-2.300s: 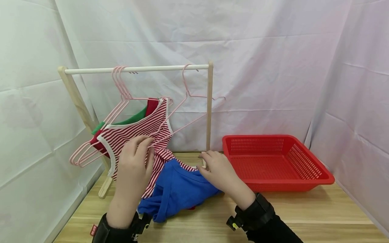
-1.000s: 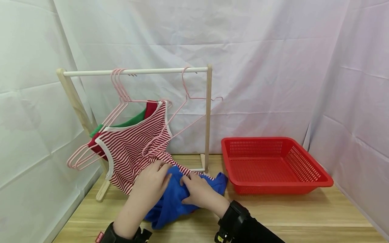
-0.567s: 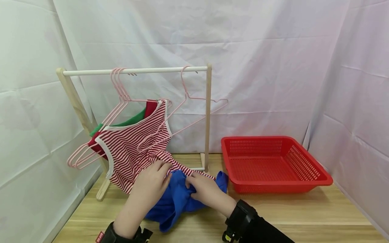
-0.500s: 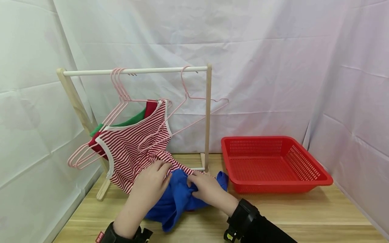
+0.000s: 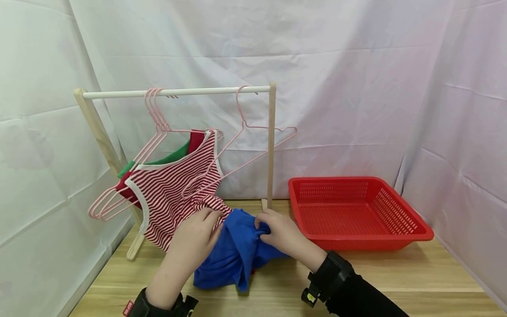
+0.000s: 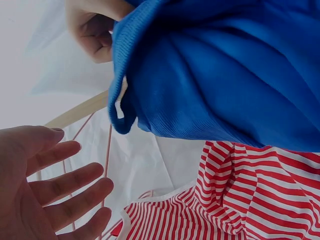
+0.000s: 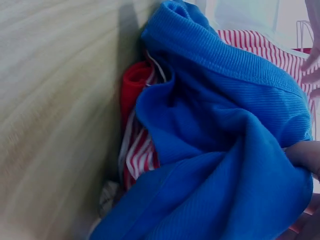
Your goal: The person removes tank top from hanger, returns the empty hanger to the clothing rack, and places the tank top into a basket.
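Left of the red basket (image 5: 362, 238), the right hand (image 5: 283, 231) pinches blue fabric (image 5: 227, 259). Farther left, the left hand (image 5: 195, 237) is splayed.

Beyond right hand (image 5: 280, 229), post (image 5: 271, 145) perhaps blocks; room above basket (image 5: 368, 238).

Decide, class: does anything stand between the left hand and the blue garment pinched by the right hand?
Nothing visible does. In the left wrist view, an open gap lies between the left hand and the blue garment, which the right hand pinches. The striped sleeveless top shows below the blue garment, not across that gap.
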Demonstrator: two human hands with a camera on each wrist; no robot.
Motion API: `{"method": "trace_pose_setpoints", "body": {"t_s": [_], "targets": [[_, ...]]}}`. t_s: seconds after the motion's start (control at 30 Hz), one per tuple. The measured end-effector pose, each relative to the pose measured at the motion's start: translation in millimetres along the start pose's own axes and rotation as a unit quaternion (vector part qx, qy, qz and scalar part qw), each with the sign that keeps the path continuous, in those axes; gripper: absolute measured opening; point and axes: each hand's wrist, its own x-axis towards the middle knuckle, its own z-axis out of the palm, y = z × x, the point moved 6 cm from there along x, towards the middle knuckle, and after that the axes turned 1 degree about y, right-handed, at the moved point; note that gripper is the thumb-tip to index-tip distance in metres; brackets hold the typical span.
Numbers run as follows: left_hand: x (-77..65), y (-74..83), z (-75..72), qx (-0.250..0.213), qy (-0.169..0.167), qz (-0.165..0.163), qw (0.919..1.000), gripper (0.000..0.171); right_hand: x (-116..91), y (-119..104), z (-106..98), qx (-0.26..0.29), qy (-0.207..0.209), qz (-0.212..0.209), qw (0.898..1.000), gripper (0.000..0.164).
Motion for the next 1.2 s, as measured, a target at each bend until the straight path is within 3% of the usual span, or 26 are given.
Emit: {"method": "trace_pose_setpoints", "body": {"t_s": [0.33, 0.67, 0.87, 1.2], "targets": [[-0.2, -0.3, -0.5, -0.002, 0.002, 0.001, 1.0, 0.021, 0.6, 4.1, -35.1, 0.047, 0.075, 0.006, 0.996, 0.028], [2.5, 1.8, -1.6, 0.001, -0.001, -0.002, 1.0, 0.023, 0.3, 7.6, -67.9, 0.109, 0.16, -0.011, 0.981, 0.028], [6.3, 5.0, -4.4, 0.001, 0.01, 0.011, 0.9999, 0.026, -0.4, 12.1, -88.6, 0.139, 0.197, 0.006, 0.97, 0.024], [22.1, 16.3, -7.5, -0.008, 0.017, 0.019, 0.9996, 0.022, -7.4, 22.9, -120.8, 0.183, 0.278, 0.013, 0.943, 0.022]]}}
